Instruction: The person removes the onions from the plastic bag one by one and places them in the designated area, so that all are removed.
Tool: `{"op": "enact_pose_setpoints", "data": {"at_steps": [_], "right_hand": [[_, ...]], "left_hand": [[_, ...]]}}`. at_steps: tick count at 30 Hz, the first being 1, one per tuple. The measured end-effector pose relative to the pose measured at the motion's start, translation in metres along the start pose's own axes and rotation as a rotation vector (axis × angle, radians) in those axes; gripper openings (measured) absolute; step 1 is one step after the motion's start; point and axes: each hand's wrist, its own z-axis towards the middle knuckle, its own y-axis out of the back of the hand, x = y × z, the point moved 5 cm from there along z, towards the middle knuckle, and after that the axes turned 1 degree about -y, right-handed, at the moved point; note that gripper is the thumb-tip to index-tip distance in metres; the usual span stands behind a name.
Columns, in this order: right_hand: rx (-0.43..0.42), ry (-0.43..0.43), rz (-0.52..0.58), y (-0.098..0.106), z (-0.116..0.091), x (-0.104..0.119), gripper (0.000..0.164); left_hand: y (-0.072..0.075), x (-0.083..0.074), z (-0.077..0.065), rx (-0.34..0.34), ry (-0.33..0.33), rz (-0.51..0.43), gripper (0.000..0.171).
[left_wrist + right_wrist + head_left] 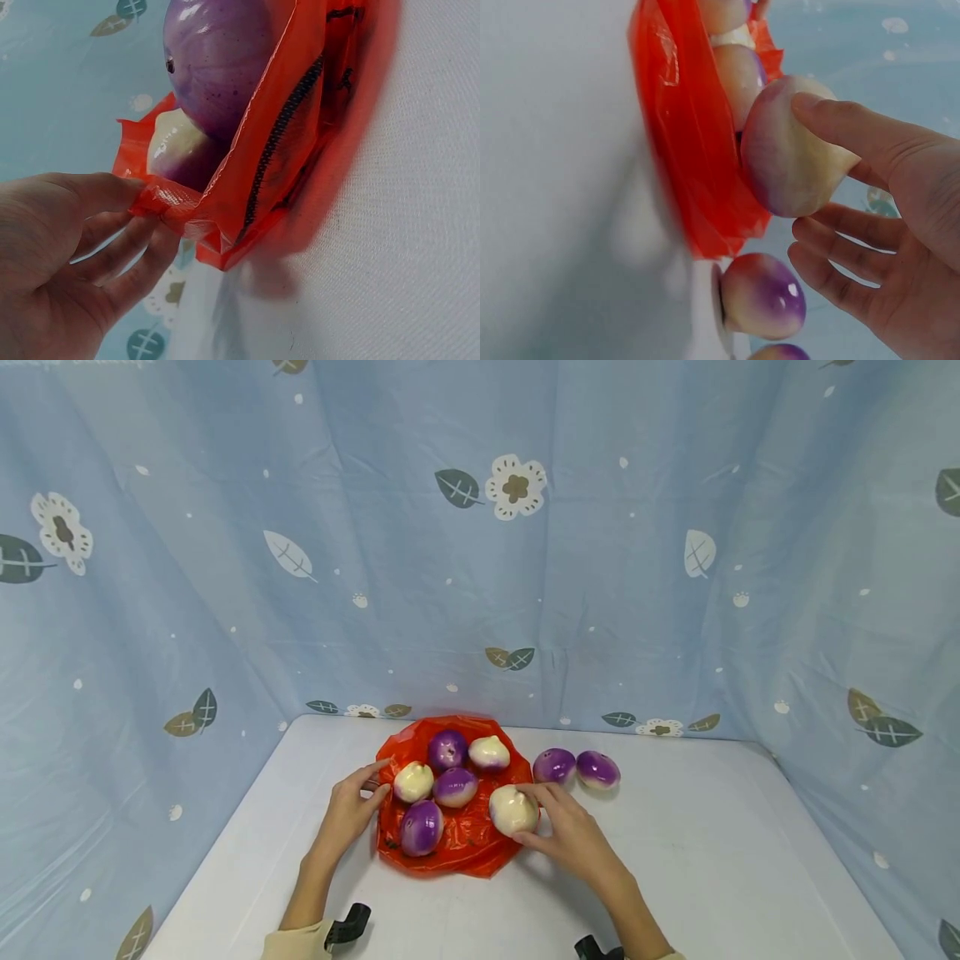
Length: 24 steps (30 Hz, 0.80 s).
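A red plastic bag (472, 843) lies spread open on the table, holding several glossy purple-and-white turnips, one of them a purple turnip (422, 827) at the near left. My left hand (352, 806) pinches the bag's left rim between thumb and fingers, as the left wrist view shows up close. At the bag's right side my right hand (566, 831) grips a pale turnip (512, 811) by thumb and fingertips. In the right wrist view this turnip (787, 150) overlaps the bag's edge, its pointed end towards the palm.
Two more turnips, a left one (553, 766) and a right one (598, 770), sit side by side on the white table (712, 852), just right of the bag. A blue patterned curtain (420, 577) stands behind the table and along its sides.
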Motion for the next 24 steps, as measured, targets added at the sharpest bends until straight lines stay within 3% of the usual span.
{"op": "enact_pose_setpoints", "data": {"at_steps": [24], "right_hand": [[-0.109, -0.026, -0.010, 0.030, -0.003, -0.026, 0.070]], "left_hand": [[-0.001, 0.003, 0.002, -0.006, -0.007, -0.016, 0.044]]}}
